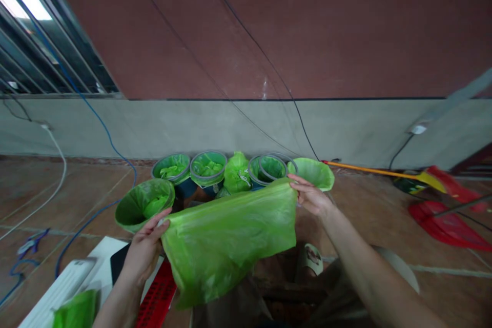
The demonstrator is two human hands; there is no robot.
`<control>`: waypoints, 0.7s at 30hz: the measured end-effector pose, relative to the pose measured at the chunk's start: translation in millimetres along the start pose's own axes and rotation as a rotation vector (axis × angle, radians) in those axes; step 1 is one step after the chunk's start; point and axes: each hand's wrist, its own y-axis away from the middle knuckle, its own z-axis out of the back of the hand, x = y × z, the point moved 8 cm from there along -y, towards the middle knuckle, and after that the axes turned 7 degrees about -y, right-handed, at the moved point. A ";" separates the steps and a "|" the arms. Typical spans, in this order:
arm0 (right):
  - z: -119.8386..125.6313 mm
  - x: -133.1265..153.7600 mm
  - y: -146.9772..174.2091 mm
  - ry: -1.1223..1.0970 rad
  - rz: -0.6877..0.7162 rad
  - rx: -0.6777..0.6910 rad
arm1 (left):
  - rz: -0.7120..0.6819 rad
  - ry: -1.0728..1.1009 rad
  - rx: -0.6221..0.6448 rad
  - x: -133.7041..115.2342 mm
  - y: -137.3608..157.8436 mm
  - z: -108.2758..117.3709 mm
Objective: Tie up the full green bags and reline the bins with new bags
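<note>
A green plastic bin bag [234,236] is stretched out flat in the air between my two hands. My left hand [148,241] pinches its left upper corner, and my right hand [311,195] grips the right upper corner. The bag's lower edge hangs loose above my lap. Behind it, along the wall, stand bins lined with green bags: one bin [172,168] at the left, another bin [208,168] beside it, and grey-rimmed bins [265,169] farther right. Between them sits a tied green bag [237,171]. A green-lined bin [144,205] stands nearer, just beyond my left hand.
At the right lie a red dustpan [446,223] and a broom with an orange handle [372,170]. A blue cable [105,130] runs down at the left, near purple-handled pliers [33,243]. A red perforated basket [156,300] and white boards [63,287] lie below my left arm.
</note>
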 end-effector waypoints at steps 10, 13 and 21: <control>-3.4 54.9 34.2 0.267 0.106 0.112 | -0.140 -0.389 0.255 -35.8 -8.3 -28.1; -1.7 62.2 37.2 0.480 0.171 0.124 | -0.318 -0.669 0.278 -50.5 -10.6 -39.6; -0.5 91.8 57.9 1.306 0.539 -0.142 | -0.900 -1.276 -0.052 -99.9 4.9 -57.3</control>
